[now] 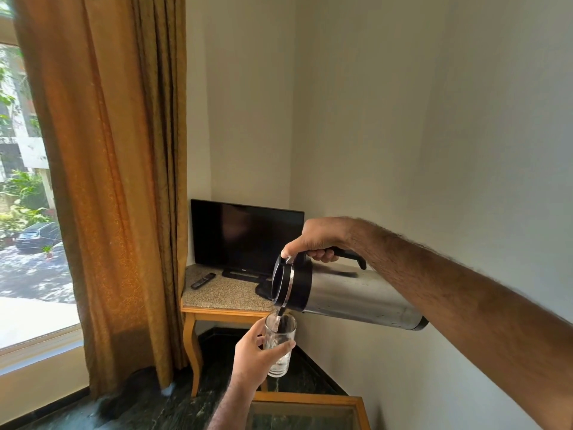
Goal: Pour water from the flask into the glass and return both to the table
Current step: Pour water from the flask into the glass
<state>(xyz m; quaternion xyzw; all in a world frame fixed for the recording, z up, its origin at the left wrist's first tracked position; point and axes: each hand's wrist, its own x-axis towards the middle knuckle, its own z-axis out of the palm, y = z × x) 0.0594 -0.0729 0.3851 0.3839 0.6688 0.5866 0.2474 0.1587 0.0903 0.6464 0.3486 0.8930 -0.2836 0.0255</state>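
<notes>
A steel flask (356, 297) with a black top and black handle is tipped almost level in the air, its spout to the left. My right hand (316, 240) grips the handle from above. Water runs from the spout into a clear glass (280, 346) held upright just below it by my left hand (254, 355), whose fingers wrap round the glass's left side. Water fills the lower part of the glass. Both are held above the floor, in front of a glass-topped wooden table (310, 398) at the bottom edge.
A corner table (223, 293) with a stone top carries a dark television (246, 237) and a remote (203, 280). A brown curtain (108, 181) hangs left beside a window. A pale wall runs along the right. The floor is dark stone.
</notes>
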